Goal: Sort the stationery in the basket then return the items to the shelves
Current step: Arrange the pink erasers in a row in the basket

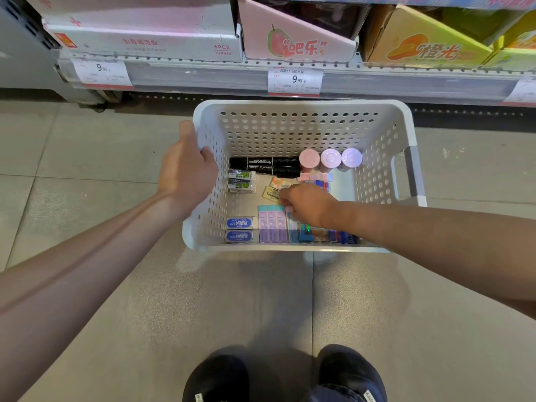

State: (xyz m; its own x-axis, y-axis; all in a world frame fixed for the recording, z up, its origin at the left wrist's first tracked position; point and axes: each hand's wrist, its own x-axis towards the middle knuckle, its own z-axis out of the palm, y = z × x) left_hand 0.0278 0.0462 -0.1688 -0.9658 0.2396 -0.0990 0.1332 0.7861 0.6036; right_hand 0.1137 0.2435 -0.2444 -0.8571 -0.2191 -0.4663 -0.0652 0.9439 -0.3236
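Two bare hands work at a white perforated basket (301, 126) of stationery on a tiled floor (87, 158), below a shop shelf (203, 74).

Left hand (187, 169) is clenched over the basket's left rim, thumb outside and fingertips hooked inside the wall. Right hand (307, 206) reaches down into the basket, fingers curled at a pale card-like packet (291, 220) beside a row of teal and lilac packs (272, 224); whether it actually grips the packet I cannot tell. Inside lie two black permanent markers (265, 165) along the far side, three round pastel-lidded tubs (330, 159) to their right, green-labelled erasers (242, 181) at left, and two blue erasers (240, 230) in the near left corner.
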